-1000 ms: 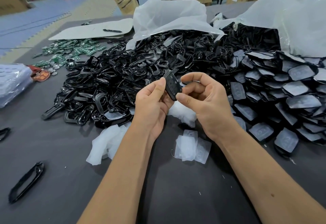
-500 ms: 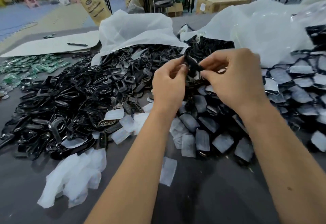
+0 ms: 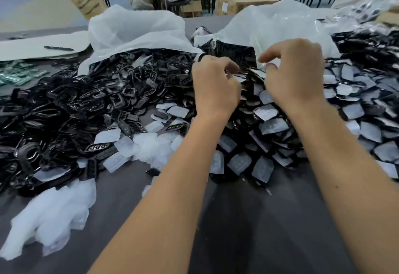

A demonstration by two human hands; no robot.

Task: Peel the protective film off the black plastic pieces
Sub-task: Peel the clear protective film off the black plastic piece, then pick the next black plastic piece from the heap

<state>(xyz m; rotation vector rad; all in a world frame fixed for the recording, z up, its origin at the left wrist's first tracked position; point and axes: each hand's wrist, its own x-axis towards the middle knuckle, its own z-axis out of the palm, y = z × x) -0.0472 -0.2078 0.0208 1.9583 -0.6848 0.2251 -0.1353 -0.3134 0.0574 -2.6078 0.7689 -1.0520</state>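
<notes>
Both hands are raised over the heaps at mid-table. My left hand [image 3: 216, 83] is curled round a small black plastic piece [image 3: 238, 72], of which only a sliver shows past the fingers. A short gap to its right, my right hand [image 3: 295, 73] has thumb and forefinger pinched together on what looks like a thin clear protective film [image 3: 261, 64]; blur makes this uncertain. Below and to the right lies a heap of black pieces with grey film on them [image 3: 267, 127].
A big pile of bare black frames [image 3: 86, 105] fills the left. Peeled white films [image 3: 51, 215] lie at the front left on the dark table [image 3: 248, 230]. White bags [image 3: 138, 29] stand behind, with green circuit boards [image 3: 19, 75] and a pen [image 3: 58, 48] at far left.
The hands moved forward and up over the piles, and the view turned right. They held one piece together; now the right hand has drawn a short way off to the right.
</notes>
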